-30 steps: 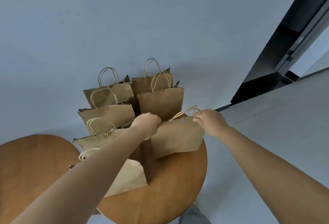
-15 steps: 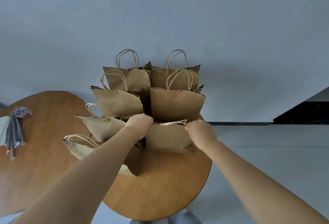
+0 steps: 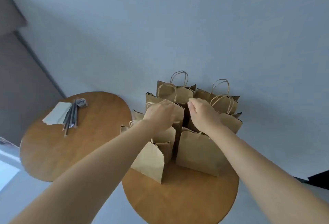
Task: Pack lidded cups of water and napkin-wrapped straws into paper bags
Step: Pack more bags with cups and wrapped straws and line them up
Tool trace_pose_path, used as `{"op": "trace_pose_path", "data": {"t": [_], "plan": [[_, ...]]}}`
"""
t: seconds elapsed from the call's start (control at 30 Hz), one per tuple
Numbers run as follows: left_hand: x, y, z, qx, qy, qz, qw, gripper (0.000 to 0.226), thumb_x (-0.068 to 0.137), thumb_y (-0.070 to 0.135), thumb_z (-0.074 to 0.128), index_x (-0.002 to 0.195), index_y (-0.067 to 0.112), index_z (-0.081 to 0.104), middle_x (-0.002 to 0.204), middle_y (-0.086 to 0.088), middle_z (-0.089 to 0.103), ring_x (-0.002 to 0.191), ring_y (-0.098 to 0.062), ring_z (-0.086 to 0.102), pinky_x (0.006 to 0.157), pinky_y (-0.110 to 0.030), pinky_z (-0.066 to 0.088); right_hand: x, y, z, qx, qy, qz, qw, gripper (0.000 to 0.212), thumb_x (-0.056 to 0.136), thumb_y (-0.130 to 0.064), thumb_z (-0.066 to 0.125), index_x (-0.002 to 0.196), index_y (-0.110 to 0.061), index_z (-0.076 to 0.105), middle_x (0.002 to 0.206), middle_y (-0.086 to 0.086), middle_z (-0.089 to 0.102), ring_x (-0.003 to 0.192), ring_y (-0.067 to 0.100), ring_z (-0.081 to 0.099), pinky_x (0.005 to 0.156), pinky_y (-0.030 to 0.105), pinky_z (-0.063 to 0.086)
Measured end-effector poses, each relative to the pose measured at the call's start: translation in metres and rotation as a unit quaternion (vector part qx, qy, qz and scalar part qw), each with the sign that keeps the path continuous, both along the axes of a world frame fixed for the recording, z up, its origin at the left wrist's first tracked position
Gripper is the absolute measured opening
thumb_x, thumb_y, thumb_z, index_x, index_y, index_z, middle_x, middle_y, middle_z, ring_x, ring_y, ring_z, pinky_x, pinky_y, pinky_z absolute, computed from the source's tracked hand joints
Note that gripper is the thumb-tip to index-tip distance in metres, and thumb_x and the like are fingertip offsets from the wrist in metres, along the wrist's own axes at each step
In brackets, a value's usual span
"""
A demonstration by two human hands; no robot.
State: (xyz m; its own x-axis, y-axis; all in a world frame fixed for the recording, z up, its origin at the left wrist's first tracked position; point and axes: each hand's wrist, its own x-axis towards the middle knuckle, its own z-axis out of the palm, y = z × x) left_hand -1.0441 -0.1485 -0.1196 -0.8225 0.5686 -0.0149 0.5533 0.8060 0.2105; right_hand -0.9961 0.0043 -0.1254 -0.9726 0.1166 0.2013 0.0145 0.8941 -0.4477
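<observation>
**Reach moves to the back rows**

The left hand [image 3: 159, 112] and right hand [image 3: 204, 113] have left the near right bag [image 3: 197, 152], standing upright on the round table [image 3: 178, 199], and hover over the bags [image 3: 181, 93] behind it. Their fingers [image 3: 192, 103] curl downward; whether they pinch anything cannot be told. Straws [image 3: 71, 117] and napkins [image 3: 57, 113] lie on the other table [image 3: 53, 150]

Brown paper bags with cord handles [image 3: 197, 154] crowd a round wooden table [image 3: 178, 199]. Left hand [image 3: 159, 112] and right hand [image 3: 203, 115], fingers curled, reach over their tops. Dark straws [image 3: 71, 117] lie against pale napkins [image 3: 57, 114] on a second table [image 3: 53, 150].
</observation>
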Motion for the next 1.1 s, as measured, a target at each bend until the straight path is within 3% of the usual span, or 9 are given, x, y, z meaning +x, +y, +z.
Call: {"op": "trace_pose_path", "data": {"t": [0.13, 0.23, 0.3, 0.37, 0.5, 0.7, 0.9, 1.1], "plan": [[0.002, -0.110, 0.026, 0.000, 0.006, 0.055, 0.998, 0.044, 0.098, 0.031, 0.041, 0.138, 0.014, 0.040, 0.143, -0.002, 0.043, 0.135, -0.021, 0.036, 0.103, -0.036, 0.035, -0.015, -0.107, 0.011, 0.040, -0.039, 0.085, 0.995, 0.033, 0.102, -0.031, 0.027, 0.093, -0.010, 0.051, 0.090, -0.004, 0.054, 0.099, 0.022, 0.049, 0.078, 0.033, 0.037], [0.009, -0.200, 0.036, -0.020, 0.019, 0.099, 0.995, 0.042, 0.098, 0.034, 0.041, 0.132, 0.008, 0.044, 0.137, -0.006, 0.048, 0.131, -0.023, 0.040, 0.100, -0.036, 0.036, -0.021, -0.191, 0.016, 0.103, -0.054, 0.129, 0.985, 0.039, 0.102, -0.032, 0.026, 0.118, -0.006, 0.050, 0.124, 0.009, 0.055, 0.121, 0.025, 0.045, 0.094, 0.033, 0.032], [0.016, -0.261, 0.042, -0.029, 0.027, 0.131, 0.991, 0.043, 0.099, 0.033, 0.041, 0.134, 0.008, 0.043, 0.139, -0.007, 0.046, 0.132, -0.023, 0.038, 0.101, -0.035, 0.035, -0.025, -0.251, 0.018, 0.112, -0.057, 0.166, 0.978, 0.048, 0.103, -0.032, 0.025, 0.140, -0.003, 0.035, 0.146, 0.012, 0.038, 0.136, 0.023, 0.031, 0.107, 0.029, 0.020], [0.024, -0.315, 0.048, -0.027, 0.027, 0.167, 0.985, 0.043, 0.099, 0.033, 0.041, 0.134, 0.008, 0.042, 0.140, -0.007, 0.046, 0.132, -0.021, 0.038, 0.101, -0.033, 0.034, -0.031, -0.305, 0.021, 0.111, -0.047, 0.196, 0.973, 0.053, 0.103, -0.034, 0.024, 0.146, -0.004, 0.024, 0.153, 0.010, 0.028, 0.141, 0.021, 0.023, 0.113, 0.028, 0.014], [0.032, -0.412, 0.056, -0.030, 0.032, 0.224, 0.974, 0.045, 0.099, 0.034, 0.041, 0.138, 0.011, 0.040, 0.142, -0.004, 0.044, 0.134, -0.020, 0.036, 0.104, -0.032, 0.031, -0.048, -0.404, 0.038, 0.120, -0.025, 0.247, 0.961, 0.052, 0.103, -0.034, 0.024, 0.145, -0.003, 0.026, 0.151, 0.011, 0.031, 0.141, 0.022, 0.024, 0.113, 0.029, 0.014], [0.007, -0.534, 0.061, -0.025, 0.068, 0.315, 0.946, 0.060, 0.100, 0.043, 0.036, 0.149, 0.013, 0.020, 0.155, -0.002, 0.026, 0.147, -0.023, 0.009, 0.117, -0.042, 0.014, -0.089, -0.524, 0.052, 0.136, -0.001, 0.315, 0.939, 0.052, 0.102, -0.035, 0.024, 0.146, -0.006, 0.026, 0.152, 0.009, 0.028, 0.142, 0.021, 0.021, 0.114, 0.030, 0.013], [-0.052, -0.629, 0.080, 0.010, 0.083, 0.373, 0.924, 0.065, 0.097, 0.049, 0.040, 0.150, 0.017, 0.020, 0.156, -0.002, 0.023, 0.147, -0.023, 0.010, 0.115, -0.041, 0.020, -0.166, -0.621, 0.069, 0.134, 0.032, 0.359, 0.923, 0.056, 0.102, -0.039, 0.025, 0.148, -0.009, 0.022, 0.156, 0.006, 0.020, 0.145, 0.019, 0.012, 0.116, 0.030, 0.009], [-0.122, -0.737, 0.122, -0.021, 0.109, 0.424, 0.899, 0.061, 0.097, 0.047, 0.040, 0.149, 0.018, 0.025, 0.155, 0.000, 0.026, 0.146, -0.023, 0.016, 0.115, -0.040, 0.020, -0.258, -0.746, 0.104, 0.088, 0.104, 0.427, 0.894, 0.052, 0.101, -0.034, 0.031, 0.146, -0.006, 0.028, 0.153, 0.009, 0.029, 0.144, 0.020, 0.018, 0.115, 0.027, 0.010]]}}
